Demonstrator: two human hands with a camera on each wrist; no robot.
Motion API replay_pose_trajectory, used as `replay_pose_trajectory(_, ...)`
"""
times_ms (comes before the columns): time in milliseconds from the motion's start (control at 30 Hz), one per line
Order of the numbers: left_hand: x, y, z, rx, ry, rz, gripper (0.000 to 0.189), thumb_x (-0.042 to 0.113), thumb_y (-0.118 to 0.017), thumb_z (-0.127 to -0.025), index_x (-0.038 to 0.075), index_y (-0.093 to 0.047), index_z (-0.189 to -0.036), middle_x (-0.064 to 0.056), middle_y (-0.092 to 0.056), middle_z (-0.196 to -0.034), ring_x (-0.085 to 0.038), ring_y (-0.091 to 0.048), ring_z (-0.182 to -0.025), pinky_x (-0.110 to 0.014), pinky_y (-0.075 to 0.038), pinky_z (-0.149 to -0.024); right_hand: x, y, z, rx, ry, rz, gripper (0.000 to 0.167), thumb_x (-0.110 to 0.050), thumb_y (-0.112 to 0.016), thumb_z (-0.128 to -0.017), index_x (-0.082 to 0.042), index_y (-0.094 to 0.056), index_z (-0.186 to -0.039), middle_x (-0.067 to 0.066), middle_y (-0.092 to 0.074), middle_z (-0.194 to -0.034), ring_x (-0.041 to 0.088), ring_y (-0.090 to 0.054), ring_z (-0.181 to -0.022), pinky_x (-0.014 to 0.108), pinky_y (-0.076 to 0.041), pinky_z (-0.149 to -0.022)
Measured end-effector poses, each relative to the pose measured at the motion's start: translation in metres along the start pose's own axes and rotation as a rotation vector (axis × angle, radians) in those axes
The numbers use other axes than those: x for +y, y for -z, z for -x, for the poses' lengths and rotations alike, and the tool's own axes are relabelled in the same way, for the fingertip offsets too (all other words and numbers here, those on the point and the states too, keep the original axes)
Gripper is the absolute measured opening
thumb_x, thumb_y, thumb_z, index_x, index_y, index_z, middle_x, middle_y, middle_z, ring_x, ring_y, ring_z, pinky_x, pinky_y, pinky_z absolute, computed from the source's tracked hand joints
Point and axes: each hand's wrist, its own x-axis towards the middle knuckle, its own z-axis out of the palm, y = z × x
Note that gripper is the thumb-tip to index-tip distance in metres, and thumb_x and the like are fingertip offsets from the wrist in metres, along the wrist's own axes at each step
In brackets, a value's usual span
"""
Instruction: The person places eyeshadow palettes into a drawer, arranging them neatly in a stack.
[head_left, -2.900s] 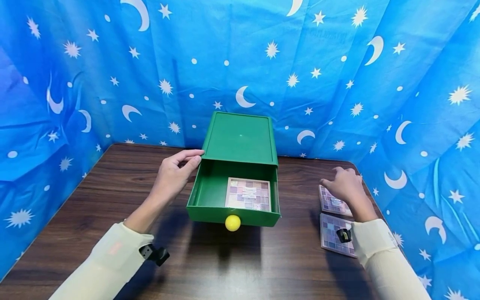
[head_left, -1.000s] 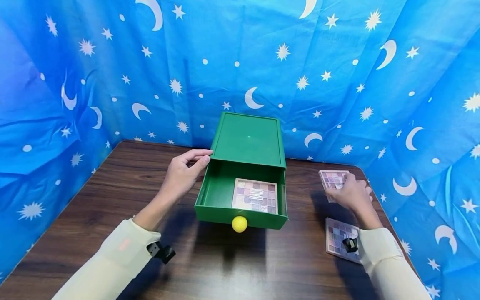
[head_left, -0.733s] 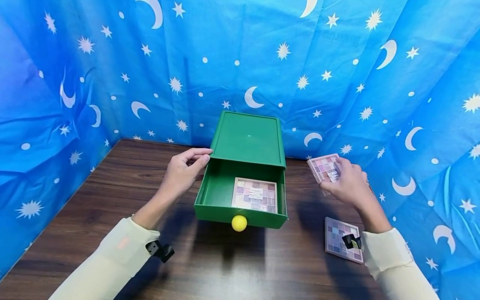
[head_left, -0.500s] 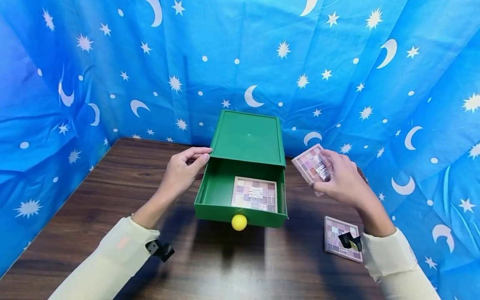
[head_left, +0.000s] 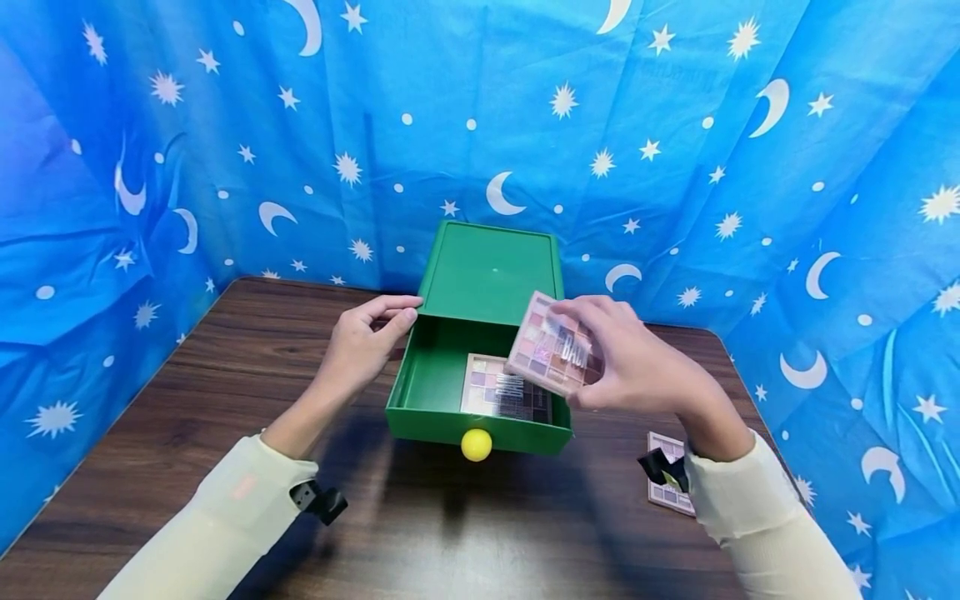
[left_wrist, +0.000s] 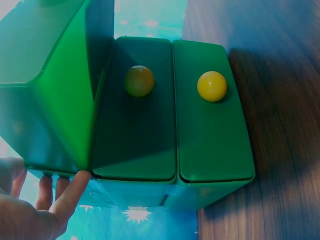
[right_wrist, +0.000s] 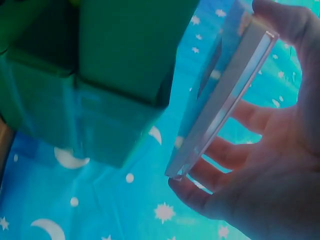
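My right hand grips an eyeshadow palette by its edges, tilted over the right side of the open top drawer. Its thumb and fingers spread across opposite edges of the palette in the right wrist view. Inside the drawer lies a second palette, partly covered by the held one. My left hand touches the left front edge of the green drawer unit. In the left wrist view, this hand's fingertips rest against the unit's side, below the pulled-out drawer.
A third palette lies on the dark wooden table at right, partly behind the right wrist's camera. The drawer has a yellow knob. Two lower drawers are closed. A blue star-and-moon cloth surrounds the table.
My right hand has picked up the farther palette from the table's right side and carried it left, to over the drawer. The left hand keeps its place at the unit's edge.
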Motion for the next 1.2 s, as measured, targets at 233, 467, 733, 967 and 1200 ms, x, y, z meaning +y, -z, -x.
replay_pose_trajectory(233,0.0,0.0,0.001,0.001,0.0,-0.003,0.033,0.039,-0.06,-0.103,0.023,-0.072,-0.128,-0.009,-0.073,-0.119,-0.022,-0.065,-0.111,-0.025,-0.049,-0.08,-0.013,-0.011,-0.015,-0.081,0.104,0.014,0.093,-0.033,-0.081,-0.07,-0.016,-0.042,-0.152,0.008,-0.045,-0.148,0.026,-0.038,-0.128,0.046,-0.043,-0.097)
replay_pose_trajectory(467,-0.001,0.0,0.0,0.007,0.002,0.003,0.033,0.041,-0.06,-0.102,0.024,-0.072,-0.128,-0.008,-0.074,-0.118,-0.021,-0.065,-0.111,-0.026,-0.049,-0.081,-0.017,-0.016,-0.02,-0.132,0.13,-0.025,0.095,-0.032,-0.085,-0.071,-0.018,-0.041,-0.154,0.006,-0.042,-0.154,0.026,-0.035,-0.134,0.048,-0.042,-0.104)
replay_pose_trajectory(733,-0.001,0.0,0.0,0.006,0.002,0.007,0.033,0.042,-0.06,-0.102,0.023,-0.072,-0.128,-0.008,-0.074,-0.118,-0.02,-0.065,-0.11,-0.025,-0.049,-0.082,-0.01,-0.008,-0.006,-0.082,0.087,-0.042,0.076,-0.03,-0.081,-0.086,-0.019,-0.046,-0.152,0.008,-0.037,-0.161,0.031,-0.031,-0.147,0.06,-0.039,-0.112)
replay_pose_trajectory(967,-0.001,0.001,0.0,0.005,0.002,0.013,0.034,0.041,-0.06,-0.102,0.023,-0.072,-0.128,-0.009,-0.073,-0.119,-0.02,-0.065,-0.11,-0.021,-0.049,-0.081,0.013,-0.004,0.015,0.013,-0.076,-0.052,0.064,-0.025,-0.074,-0.093,-0.012,-0.048,-0.15,0.012,-0.041,-0.157,0.036,-0.034,-0.146,0.063,-0.036,-0.113)
replay_pose_trajectory(1200,0.0,0.0,0.0,-0.006,0.013,0.01,0.035,0.043,-0.06,-0.102,0.023,-0.071,-0.129,-0.008,-0.073,-0.12,-0.021,-0.065,-0.112,-0.024,-0.05,-0.083,0.048,-0.009,0.041,0.036,-0.207,-0.031,0.059,-0.024,-0.073,-0.093,-0.007,-0.051,-0.146,0.02,-0.045,-0.152,0.043,-0.039,-0.141,0.066,-0.036,-0.111)
